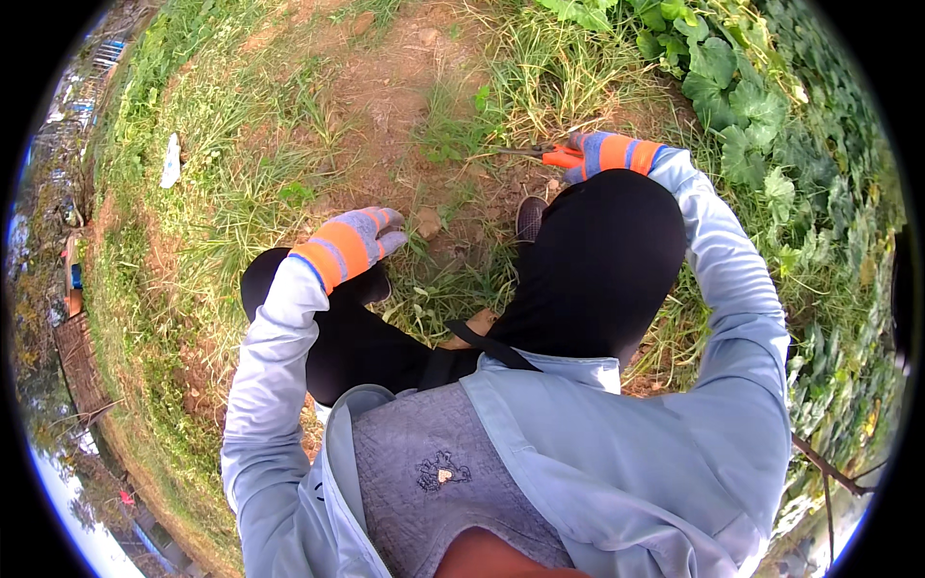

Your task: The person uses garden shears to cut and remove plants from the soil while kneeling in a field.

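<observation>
Both of my hands wear knitted gloves striped in orange and grey-blue. My right hand [601, 154] grips orange-handled pruning shears [560, 156] beyond my right knee. Their dark blades point left, low over the weeds and the edge of the bare soil. Whether the blades touch a stem is too small to tell. My left hand [368, 235] is held near my left knee with nothing seen in it, its fingers a little apart and pointing right. Below its fingertips lie a stone [428, 223] and short green weeds [415, 249].
A strip of bare reddish soil [390, 101] runs ahead between grassy patches [564, 79]. Broad-leaved plants [744, 108] grow thickly along the right. A white scrap [171, 162] lies in the grass at left. My shoe [531, 219] is planted below the shears. A bare branch [831, 469] juts in at lower right.
</observation>
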The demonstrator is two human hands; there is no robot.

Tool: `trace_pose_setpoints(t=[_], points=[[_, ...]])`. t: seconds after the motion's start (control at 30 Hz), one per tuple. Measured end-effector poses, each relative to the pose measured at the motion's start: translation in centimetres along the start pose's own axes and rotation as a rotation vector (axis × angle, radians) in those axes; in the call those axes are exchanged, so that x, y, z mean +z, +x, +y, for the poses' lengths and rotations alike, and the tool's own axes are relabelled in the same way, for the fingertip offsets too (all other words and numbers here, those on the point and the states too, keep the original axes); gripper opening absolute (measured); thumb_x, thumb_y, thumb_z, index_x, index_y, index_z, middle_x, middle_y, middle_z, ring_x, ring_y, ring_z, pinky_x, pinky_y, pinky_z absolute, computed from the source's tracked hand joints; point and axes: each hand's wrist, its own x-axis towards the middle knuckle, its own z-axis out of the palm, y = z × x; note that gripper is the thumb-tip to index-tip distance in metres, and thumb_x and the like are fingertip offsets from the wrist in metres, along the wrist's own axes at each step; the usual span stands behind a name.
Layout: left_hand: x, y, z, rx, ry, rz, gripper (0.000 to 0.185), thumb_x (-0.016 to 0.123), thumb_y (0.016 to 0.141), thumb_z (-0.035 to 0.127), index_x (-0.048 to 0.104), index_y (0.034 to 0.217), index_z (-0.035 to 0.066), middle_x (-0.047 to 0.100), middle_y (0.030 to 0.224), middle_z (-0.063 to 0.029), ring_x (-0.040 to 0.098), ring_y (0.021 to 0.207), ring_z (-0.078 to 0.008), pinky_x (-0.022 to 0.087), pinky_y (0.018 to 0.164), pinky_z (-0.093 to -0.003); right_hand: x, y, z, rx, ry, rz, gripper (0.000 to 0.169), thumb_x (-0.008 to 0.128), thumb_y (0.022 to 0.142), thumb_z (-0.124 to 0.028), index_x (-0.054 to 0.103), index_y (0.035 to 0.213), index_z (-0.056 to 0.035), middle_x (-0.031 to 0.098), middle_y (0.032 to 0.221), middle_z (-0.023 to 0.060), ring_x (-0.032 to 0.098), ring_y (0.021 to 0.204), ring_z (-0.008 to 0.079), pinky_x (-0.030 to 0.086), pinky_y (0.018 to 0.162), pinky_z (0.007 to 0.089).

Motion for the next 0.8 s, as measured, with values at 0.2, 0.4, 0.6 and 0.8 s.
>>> trace_pose_setpoints(t=[0.2,0.4,0.6,0.8], points=[[1.8,4.5,0.3,0.047,0.396,-0.292,0.037,0.048,0.081,0.038,0.052,0.104,0.009,0.058,0.092,-0.0136,0.053,0.09,-0.0317,0.042,0.076,-0.0409,1.1,0.5,4.8,0.039,-0.067,-0.171,0.046,0.061,0.066,-0.033,0.053,0.094,0.0027,0.059,0.083,0.0195,0.057,0.08,0.0338,0.044,0.069,0.0375],[2.7,7.3,-2.4,0.073,0.528,-0.393,0.035,0.05,0.079,0.038,0.054,0.102,0.012,0.058,0.093,-0.0105,0.054,0.092,-0.0281,0.039,0.08,-0.0372,0.8,3.2,14.3,0.425,-0.42,-0.231,0.041,0.062,0.063,-0.033,0.058,0.092,-0.0042,0.061,0.08,0.0157,0.059,0.078,0.0301,0.046,0.065,0.0372],[3.0,8.0,-5.8,-0.041,0.449,-0.465,0.038,0.051,0.077,0.04,0.056,0.099,0.01,0.058,0.092,-0.0123,0.054,0.09,-0.0282,0.042,0.078,-0.0384,-1.0,9.4,16.9,0.61,-0.687,-0.227,0.034,0.061,0.064,-0.029,0.062,0.092,-0.0099,0.061,0.092,0.0097,0.059,0.085,0.0266,0.047,0.07,0.0358],[2.7,7.9,-5.6,0.184,0.226,-0.174,0.038,0.061,0.069,0.038,0.056,0.093,0.009,0.057,0.083,-0.0092,0.055,0.085,-0.0253,0.037,0.085,-0.0379,1.9,14.3,19.0,0.683,-0.733,-0.353,0.052,0.061,0.07,-0.045,0.054,0.11,-0.0118,0.056,0.108,0.0076,0.052,0.102,0.0242,0.043,0.08,0.0394]])
